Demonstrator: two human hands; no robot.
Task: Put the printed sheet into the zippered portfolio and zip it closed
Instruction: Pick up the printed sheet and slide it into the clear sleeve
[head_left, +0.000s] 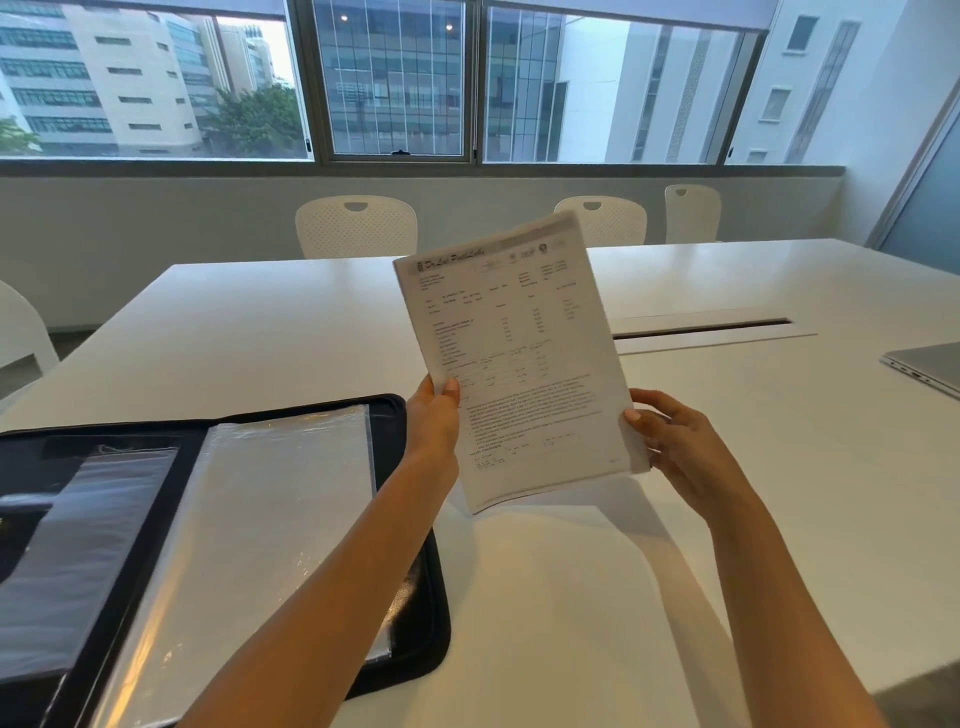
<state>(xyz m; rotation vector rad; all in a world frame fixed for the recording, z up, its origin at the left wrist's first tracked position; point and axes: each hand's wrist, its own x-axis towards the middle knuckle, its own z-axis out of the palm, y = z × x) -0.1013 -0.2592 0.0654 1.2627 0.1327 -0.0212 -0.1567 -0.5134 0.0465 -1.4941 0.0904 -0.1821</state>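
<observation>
Left hand: left hand (434, 415) gripped the printed sheet (514, 358) at its lower left edge, thumb on the printed face.
Right hand: right hand (680, 447) held the sheet's lower right edge, fingers curled behind the paper, thumb in front.
Sheet: held up between both hands, off the worktop (727, 467), tilted, text blurred.
Portfolio: zippered portfolio (218, 519) lay open flat on the worktop, left of and below the left hand, under the left forearm; clear sleeves showed inside.
Other: laptop (930, 364) well right of the right hand; white chairs (356, 226) beyond the hands.
</observation>
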